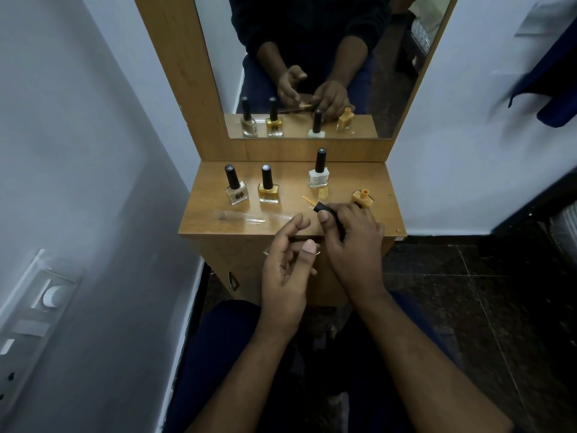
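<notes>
1. A small wooden table (212, 210) stands between white walls, with a mirror (390, 89) behind it.
2. Done so far, as I judge it: the open bottle (362, 198) of orange-yellow polish stands at the right of the table, just behind the right hand (352, 242). Its black cap (324, 210) is off.
3. The right hand pinches this cap between thumb and curled fingers. The brush (307, 200) points away from the person, low over the table.
4. A small yellow chip (323, 192) lies just beyond the brush, in front of the white bottle (318, 173). It looks already coloured.
5. The left hand (285, 264) hovers at the front edge of the table, palm turned up, with its fingers loosely curled around nothing I can see. Its thumbnail looks bare, so the painting seems mostly left to do. After that, the cap must go back on the bottle.
6. The beige bottle (236, 190) and the gold bottle (268, 189) stand capped at the left. A clear wrapper (249, 217) lies in front of them.
7. Hard to make out:
   - The brush is thin and pale against the wood, so I cannot tell if it touches the table or carries polish.
   - The fingers hide the lower part of the cap.
   - The right hand covers the base of the open bottle.
</notes>
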A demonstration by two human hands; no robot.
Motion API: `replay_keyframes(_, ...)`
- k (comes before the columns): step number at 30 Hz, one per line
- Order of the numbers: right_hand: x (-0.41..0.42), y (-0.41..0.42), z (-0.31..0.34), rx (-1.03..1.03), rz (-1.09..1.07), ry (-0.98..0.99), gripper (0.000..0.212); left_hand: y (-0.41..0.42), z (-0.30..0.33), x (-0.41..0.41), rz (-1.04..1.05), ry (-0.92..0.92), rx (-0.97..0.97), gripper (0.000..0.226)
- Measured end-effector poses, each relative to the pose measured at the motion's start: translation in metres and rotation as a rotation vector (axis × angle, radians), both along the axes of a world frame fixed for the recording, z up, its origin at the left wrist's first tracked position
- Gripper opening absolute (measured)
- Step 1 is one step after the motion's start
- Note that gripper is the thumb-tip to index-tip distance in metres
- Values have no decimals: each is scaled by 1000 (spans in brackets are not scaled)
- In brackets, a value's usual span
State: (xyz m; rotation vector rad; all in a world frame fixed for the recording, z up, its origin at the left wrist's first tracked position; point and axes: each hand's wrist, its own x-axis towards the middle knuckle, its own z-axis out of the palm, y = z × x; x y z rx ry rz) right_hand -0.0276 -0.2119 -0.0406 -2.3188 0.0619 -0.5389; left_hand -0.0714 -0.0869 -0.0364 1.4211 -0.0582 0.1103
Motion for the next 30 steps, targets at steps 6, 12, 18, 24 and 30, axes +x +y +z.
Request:
replay_keyframes(6,-1,1,-2,-6,20,6,30,3,2,6,6,44,-125,45)
replay_keyframes(12,-2,0,0,16,-27,-41,29,2,2,7,-3,41,-78,45)
replay_keyframes(18,-4,5,5,232,40,-161,26,4,0,7,21,66,-153,35)
replay_keyframes(24,-7,8,10,399,127,-100,27,4,1,9,13,67,-173,29)
replay_keyframes(30,-2,12,2,210,162,-3,28,5,2,11,9,50,-126,31)
